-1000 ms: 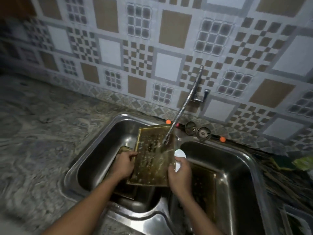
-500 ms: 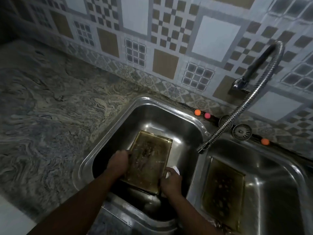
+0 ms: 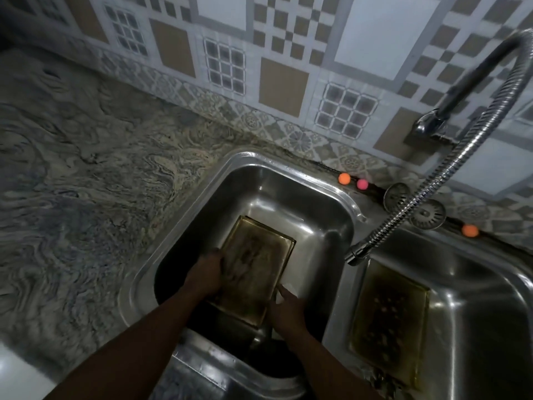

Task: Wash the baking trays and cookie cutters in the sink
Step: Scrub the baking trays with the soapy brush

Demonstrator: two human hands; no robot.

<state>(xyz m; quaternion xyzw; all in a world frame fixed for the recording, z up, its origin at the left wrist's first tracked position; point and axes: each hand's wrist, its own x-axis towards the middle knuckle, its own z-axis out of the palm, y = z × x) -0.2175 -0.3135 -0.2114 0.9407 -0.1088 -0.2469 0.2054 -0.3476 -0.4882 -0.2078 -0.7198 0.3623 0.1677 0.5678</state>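
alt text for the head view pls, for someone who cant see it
Two hands hold a stained baking tray in the left basin of a steel double sink: the left hand grips its left edge, the right hand its near right corner with something white. A second tray lies in the right basin, under a flexible tap.

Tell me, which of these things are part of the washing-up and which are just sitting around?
Part of the job: tray in left basin, gripped by left hand; right hand; tray in right basin; faucet hose.

Just lying about: orange ball, pink ball, two drain strainers.
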